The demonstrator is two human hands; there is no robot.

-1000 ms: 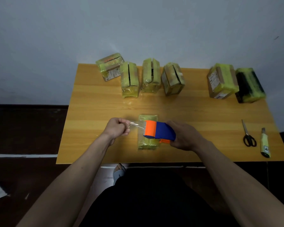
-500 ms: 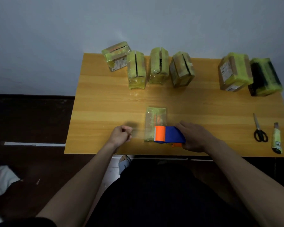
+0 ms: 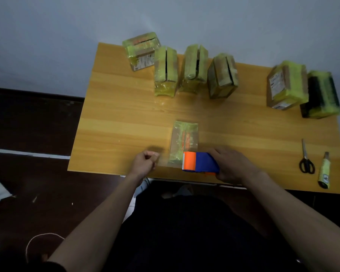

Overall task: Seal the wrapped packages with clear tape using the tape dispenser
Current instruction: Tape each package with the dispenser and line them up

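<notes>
A small package (image 3: 185, 140) wrapped in yellow-green film lies flat near the front edge of the wooden table (image 3: 126, 118). My right hand (image 3: 232, 165) grips the orange and blue tape dispenser (image 3: 199, 161), which sits over the package's near end. My left hand (image 3: 145, 163), curled into a fist just left of the package, pinches the free end of the clear tape (image 3: 162, 160). The strip stretches from that hand across the near end of the package to the dispenser.
Several more wrapped packages (image 3: 166, 71) stand in a row along the back of the table, with two larger ones (image 3: 287, 85) at the back right. Scissors (image 3: 306, 159) and a utility knife (image 3: 324, 170) lie near the right front corner.
Both hands dropped toward the table's front edge. The dispenser slid from above the package's middle to its near end, and the tape strip came down low across it.
</notes>
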